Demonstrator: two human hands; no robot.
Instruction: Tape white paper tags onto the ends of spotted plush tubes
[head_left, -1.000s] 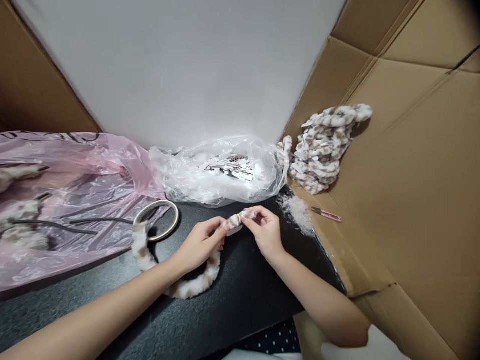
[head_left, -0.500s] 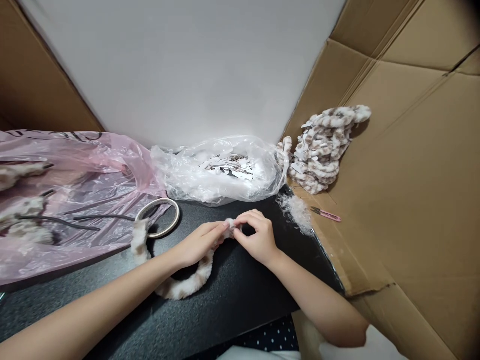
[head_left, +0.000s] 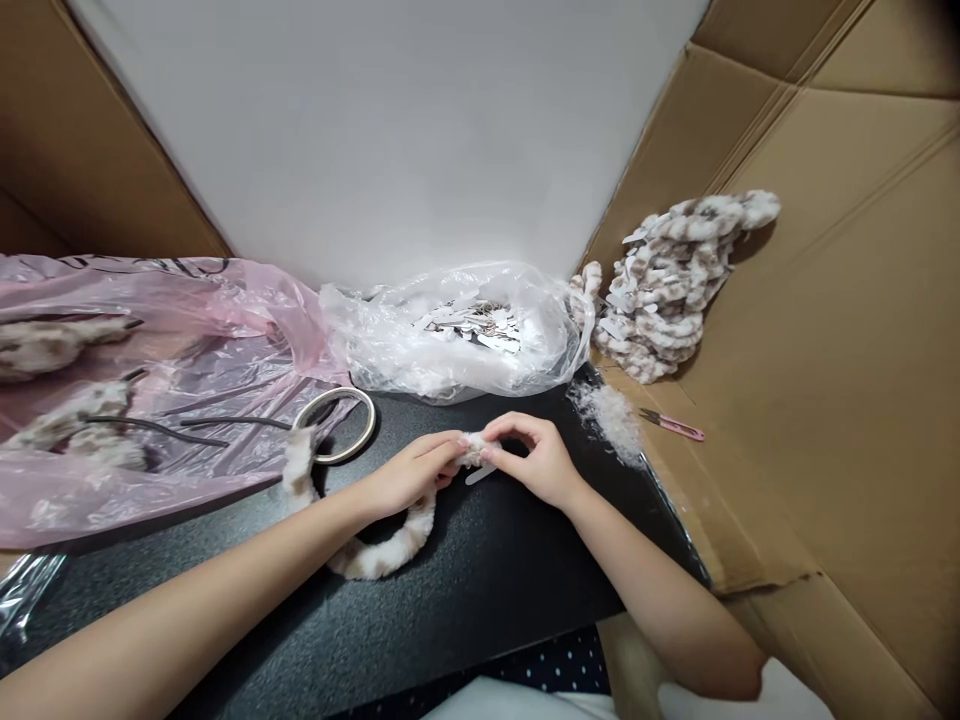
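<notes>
A white-and-brown furry tube (head_left: 386,555) curves over the dark tabletop, its upper end pinched between both hands. My left hand (head_left: 412,472) is closed around the tube just short of that end. The fingertips of my right hand (head_left: 541,458) grip the fluffy tip. A small flat white strip (head_left: 480,475) sticks out beneath the tip, close to my right thumb; I cannot tell how it is attached. The tube's other end rises beside a tape roll (head_left: 367,425), and part of the tube is hidden under my left forearm.
At left, a pink plastic bag (head_left: 247,400) holds furry pieces and dark rods. A clear bag (head_left: 375,350) of white tags lies against the wall. Finished-looking furry tubes form a pile (head_left: 667,290) at right. Pink-handled snips (head_left: 681,427) rest on cardboard, beside white fluff (head_left: 611,420).
The white strip now shows under the tube's tip, and more of the fluffy end is visible between my hands. The whole view has shifted slightly.
</notes>
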